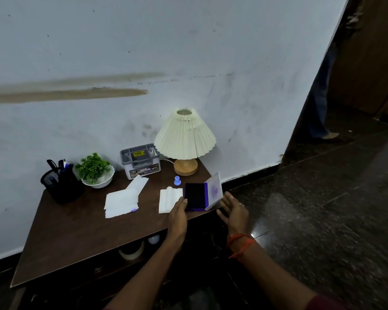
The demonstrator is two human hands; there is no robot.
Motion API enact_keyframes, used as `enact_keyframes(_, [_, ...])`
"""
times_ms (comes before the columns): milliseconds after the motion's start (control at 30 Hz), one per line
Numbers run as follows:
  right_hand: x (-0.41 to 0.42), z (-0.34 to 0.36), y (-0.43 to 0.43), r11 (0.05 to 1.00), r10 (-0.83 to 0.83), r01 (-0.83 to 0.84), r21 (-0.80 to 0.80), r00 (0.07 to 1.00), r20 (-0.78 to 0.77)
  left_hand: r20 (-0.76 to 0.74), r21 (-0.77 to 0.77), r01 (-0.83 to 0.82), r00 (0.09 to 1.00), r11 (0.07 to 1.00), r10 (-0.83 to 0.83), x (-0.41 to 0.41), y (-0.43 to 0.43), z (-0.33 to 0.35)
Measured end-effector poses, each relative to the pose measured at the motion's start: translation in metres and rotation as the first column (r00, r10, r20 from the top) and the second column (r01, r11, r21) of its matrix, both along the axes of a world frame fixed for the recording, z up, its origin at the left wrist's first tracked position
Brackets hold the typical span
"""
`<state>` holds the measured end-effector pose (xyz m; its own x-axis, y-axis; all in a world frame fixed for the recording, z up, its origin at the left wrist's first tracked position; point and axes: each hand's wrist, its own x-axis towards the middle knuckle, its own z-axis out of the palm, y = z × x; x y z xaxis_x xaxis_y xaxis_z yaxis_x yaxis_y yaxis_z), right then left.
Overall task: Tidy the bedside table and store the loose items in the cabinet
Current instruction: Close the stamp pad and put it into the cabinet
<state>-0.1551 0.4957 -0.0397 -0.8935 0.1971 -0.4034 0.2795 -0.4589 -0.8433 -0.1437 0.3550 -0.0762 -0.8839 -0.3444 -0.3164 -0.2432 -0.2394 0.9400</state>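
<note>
Both hands were open: left hand [178, 212] touched the ink pad [195, 196], right hand [234, 209] near its lid [214, 189]; looked light, rigid, inky, so grab edges

Your view is dim and cool, with soft, even light on the wall [188, 52] and no hard shadows. The lamp [185, 139] is unlit. Right of the lamp, the dark floor [323, 209] carries a faint sheen and smears with motion blur. Below the lamp, the space under the counter [76, 231] sinks into near black. Straight lines bow toward the frame edges.
</note>
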Motion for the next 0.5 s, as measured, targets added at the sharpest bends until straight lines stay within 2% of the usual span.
enact_keyframes(100, [0.004, 0.004, -0.014, 0.989, 0.133, -0.13, 0.064, 0.99, -0.045, -0.007, 0.053, -0.022, 1.0, 0.998, 0.022, -0.009, -0.003, -0.018])
enact_keyframes(233, [0.003, 0.003, -0.024, 0.97, 0.211, -0.207, 0.127, 0.977, -0.014, -0.007, 0.087, -0.022, 1.0, 0.996, 0.023, -0.018, -0.008, -0.036])
enact_keyframes(300, [0.001, 0.0, -0.026, 0.966, 0.213, -0.212, 0.145, 0.977, 0.007, -0.01, 0.087, -0.014, 1.0, 0.996, 0.015, -0.019, -0.01, -0.038])
enact_keyframes(500, [-0.025, -0.044, -0.02, 0.916, 0.161, -0.179, 0.36, 0.984, 0.08, 0.024, 0.066, 0.001, 1.0, 0.998, -0.003, -0.019, -0.012, -0.035])
